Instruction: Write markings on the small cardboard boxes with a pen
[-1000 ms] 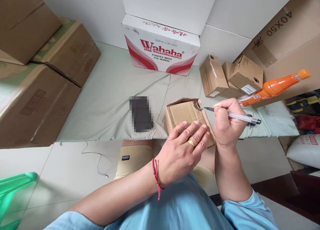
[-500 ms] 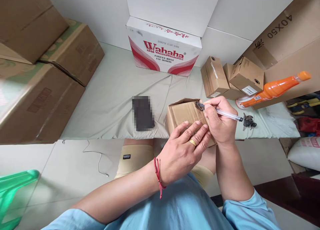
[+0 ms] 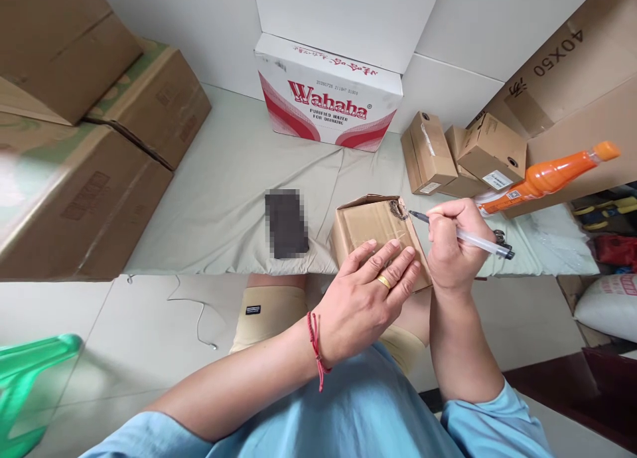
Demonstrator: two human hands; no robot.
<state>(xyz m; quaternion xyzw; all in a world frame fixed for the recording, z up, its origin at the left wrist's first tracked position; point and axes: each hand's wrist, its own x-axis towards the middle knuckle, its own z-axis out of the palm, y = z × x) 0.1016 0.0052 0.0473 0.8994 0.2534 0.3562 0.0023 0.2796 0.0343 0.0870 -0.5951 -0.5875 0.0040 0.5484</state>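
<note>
A small brown cardboard box (image 3: 365,222) sits at the front edge of the cloth-covered table. Near its far right corner is a dark, roughly inked ring (image 3: 399,210). My left hand (image 3: 371,289) lies flat on the box's near part, fingers stretched and slightly apart. Pinched in my right hand (image 3: 455,245) is a pen (image 3: 476,241) with a clear barrel and dark ends. Its tip points left, just right of the ring; whether it touches the box I cannot tell. Behind the pen's rear end, keys (image 3: 499,236) are partly hidden.
A pixelated dark object (image 3: 286,224) lies left of the box. Behind stands a white and red Wahaha carton (image 3: 328,99). To the right are small boxes (image 3: 430,152) and an orange bottle (image 3: 552,176). Large cartons (image 3: 109,199) fill the left; a green stool (image 3: 37,372) is below.
My right hand has moved a little to the right, drawing the pen tip from the dark ring to just beside it. My left hand stays on the box.
</note>
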